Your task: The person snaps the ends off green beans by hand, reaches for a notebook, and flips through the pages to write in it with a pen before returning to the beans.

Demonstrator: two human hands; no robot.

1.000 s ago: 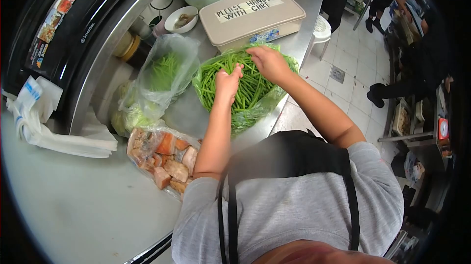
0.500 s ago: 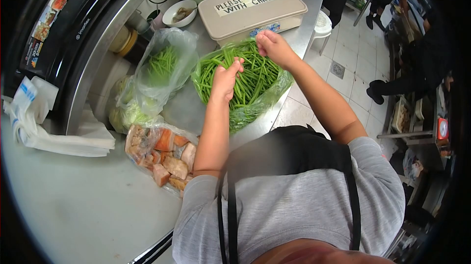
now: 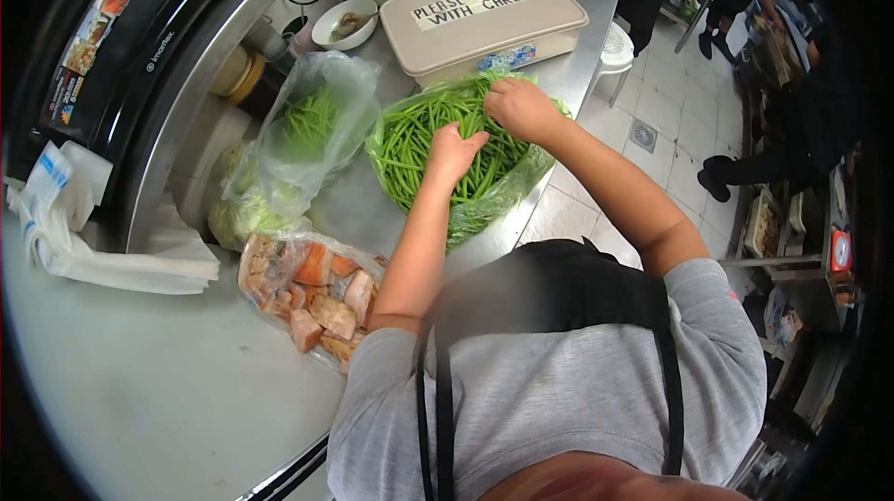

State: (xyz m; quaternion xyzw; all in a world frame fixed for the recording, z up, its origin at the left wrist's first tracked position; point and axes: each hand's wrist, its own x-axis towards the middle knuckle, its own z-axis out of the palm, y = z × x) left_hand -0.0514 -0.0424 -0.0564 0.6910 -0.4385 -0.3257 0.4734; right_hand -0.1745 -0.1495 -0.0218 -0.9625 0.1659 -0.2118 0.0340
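Note:
Long green beans [image 3: 414, 152] fill a clear plastic bag [image 3: 489, 219] that lies wide open on the steel counter. My left hand [image 3: 453, 155] rests on the beans, its thumb pointing right and its fingers curled down around some of them, partly hidden. Just to the right, my right hand [image 3: 521, 110] hovers at the pile's far edge with the fingertips pinched together. Whatever lies in that pinch is too small or hidden to make out. Another clear bag [image 3: 321, 119] with more green beans in it stands to the left.
A lidded beige box [image 3: 484, 21] labelled "PLEASE HANDLE WITH CARE" sits behind the beans. At left are a white bowl [image 3: 345, 24], a bag of cut meat or fish chunks [image 3: 321, 301] and white plastic bags [image 3: 121, 254]. Co-workers [image 3: 792, 119] stand across the tiled floor.
My left hand has shifted right and turned, and the bunch of beans that showed upright in it no longer stands out. My right hand has lowered slightly toward the pile.

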